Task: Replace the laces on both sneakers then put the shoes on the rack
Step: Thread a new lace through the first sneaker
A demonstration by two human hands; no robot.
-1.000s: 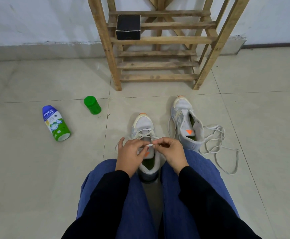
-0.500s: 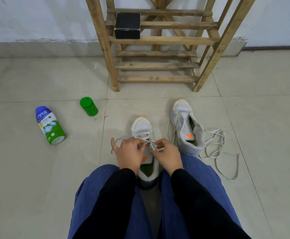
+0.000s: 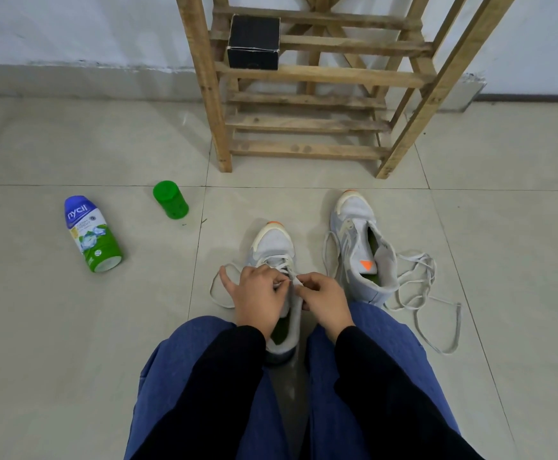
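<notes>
A grey-white sneaker (image 3: 274, 242) stands on the floor between my knees, toe pointing away. My left hand (image 3: 260, 298) and my right hand (image 3: 324, 299) are over its tongue, and each pinches a strand of its white lace (image 3: 286, 264). A loop of that lace (image 3: 216, 295) trails on the tiles to the left. The second sneaker (image 3: 358, 240) stands to the right, open, with an orange mark on its tongue. Its loose lace (image 3: 420, 287) lies tangled on the floor beside it. The wooden shoe rack (image 3: 307, 74) stands ahead against the wall.
A black box (image 3: 253, 41) sits on a rack shelf. A blue-and-green powder bottle (image 3: 91, 234) lies on the tiles at the left, with a green cap (image 3: 170, 200) beyond it. My blue-trousered legs fill the bottom of the view.
Both hands have moved forward along the near sneaker towards its toe and sit lower on the laces. The other sneaker, bottle and cap have not moved on the floor.
</notes>
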